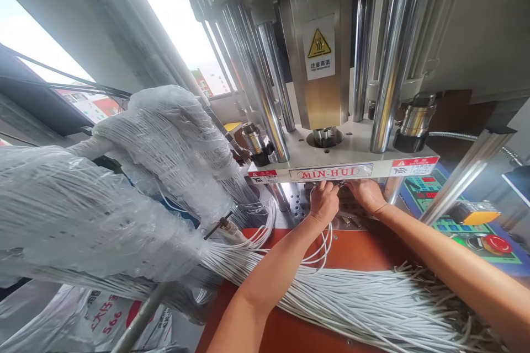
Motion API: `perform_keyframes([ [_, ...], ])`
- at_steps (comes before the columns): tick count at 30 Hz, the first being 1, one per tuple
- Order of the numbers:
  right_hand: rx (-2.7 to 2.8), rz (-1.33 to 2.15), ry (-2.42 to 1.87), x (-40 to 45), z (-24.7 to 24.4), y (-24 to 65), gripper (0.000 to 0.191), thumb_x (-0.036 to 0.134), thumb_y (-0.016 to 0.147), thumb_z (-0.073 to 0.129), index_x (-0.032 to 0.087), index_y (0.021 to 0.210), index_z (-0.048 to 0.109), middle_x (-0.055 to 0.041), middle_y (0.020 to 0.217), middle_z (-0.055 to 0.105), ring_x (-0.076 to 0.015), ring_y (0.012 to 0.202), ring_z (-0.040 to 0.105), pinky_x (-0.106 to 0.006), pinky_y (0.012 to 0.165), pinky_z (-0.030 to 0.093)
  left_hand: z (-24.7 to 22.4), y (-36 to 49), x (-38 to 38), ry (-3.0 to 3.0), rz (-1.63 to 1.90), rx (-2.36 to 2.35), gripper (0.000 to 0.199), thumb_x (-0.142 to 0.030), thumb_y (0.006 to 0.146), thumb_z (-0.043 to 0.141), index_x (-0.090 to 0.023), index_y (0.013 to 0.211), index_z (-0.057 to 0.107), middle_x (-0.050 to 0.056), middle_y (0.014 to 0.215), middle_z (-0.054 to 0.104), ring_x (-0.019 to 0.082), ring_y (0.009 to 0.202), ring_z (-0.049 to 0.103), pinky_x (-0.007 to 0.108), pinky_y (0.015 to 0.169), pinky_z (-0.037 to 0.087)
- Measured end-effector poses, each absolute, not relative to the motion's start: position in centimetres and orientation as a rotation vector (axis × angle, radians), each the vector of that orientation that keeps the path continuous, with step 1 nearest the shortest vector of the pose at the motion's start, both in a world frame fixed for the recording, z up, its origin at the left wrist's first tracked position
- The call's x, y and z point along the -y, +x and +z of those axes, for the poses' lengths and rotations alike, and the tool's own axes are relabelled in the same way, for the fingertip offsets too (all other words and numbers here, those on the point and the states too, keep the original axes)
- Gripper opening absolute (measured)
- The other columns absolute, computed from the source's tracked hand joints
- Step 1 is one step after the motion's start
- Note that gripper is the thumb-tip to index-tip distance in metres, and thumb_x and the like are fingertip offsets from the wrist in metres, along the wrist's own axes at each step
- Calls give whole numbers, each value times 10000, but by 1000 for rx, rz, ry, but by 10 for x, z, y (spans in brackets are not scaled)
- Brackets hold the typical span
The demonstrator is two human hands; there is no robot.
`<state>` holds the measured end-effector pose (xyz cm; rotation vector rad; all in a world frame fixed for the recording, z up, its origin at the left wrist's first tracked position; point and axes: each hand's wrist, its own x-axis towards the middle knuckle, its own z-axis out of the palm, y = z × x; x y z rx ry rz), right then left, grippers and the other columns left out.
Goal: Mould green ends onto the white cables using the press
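Note:
Both hands reach under the upper plate (323, 172) of a moulding press. My left hand (325, 202) is closed, its fingers bent down at the metal mould area, and white cables (325, 248) loop out below it. It seems to grip a white cable, though the fingertips are partly hidden. Close by on the right, my right hand (367, 196) has its fingers curled in towards the same spot. The plate and the hand itself cover what those fingers hold. A thick bundle of white cables (356, 292) lies below my forearms on the reddish-brown table (343, 248).
Large plastic-wrapped cable bundles (174, 143) hang at the left. Steel columns (256, 77) flank the heated cylinder (321, 88), which bears a high-temperature label. A control panel (467, 220) with a red stop button (497, 244) stands right. A printed sack (111, 314) lies lower left.

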<state>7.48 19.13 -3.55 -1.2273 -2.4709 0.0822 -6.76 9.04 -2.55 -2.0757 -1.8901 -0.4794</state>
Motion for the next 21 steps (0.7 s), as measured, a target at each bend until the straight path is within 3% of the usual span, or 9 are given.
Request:
perform_keyframes([
  [6, 2504, 32, -1210, -195, -37, 71, 332, 287, 935, 430, 150, 1139, 654, -157, 1112, 688, -274, 982, 646, -333, 843, 478, -28, -72, -94, -2049, -507, 1889, 252, -159, 852, 520, -204, 1061, 653, 74, 921, 603, 245, 984, 498, 374, 846, 466],
  [13, 2485, 15, -1328, -193, -28, 64, 366, 307, 940, 425, 96, 1158, 629, -216, 1124, 663, -328, 986, 641, -373, 785, 497, -26, -62, -92, -2091, -515, 1859, 303, -162, 857, 501, -197, 1129, 630, 80, 914, 598, 250, 988, 491, 377, 841, 462],
  [21, 2574, 148, -1199, -186, -27, 74, 355, 149, 878, 411, 180, 1113, 675, -143, 1077, 692, -285, 966, 644, -354, 813, 486, -32, -61, -93, -2070, -574, 1889, 324, -135, 870, 464, -186, 1153, 614, 77, 924, 610, 237, 955, 491, 365, 863, 466],
])
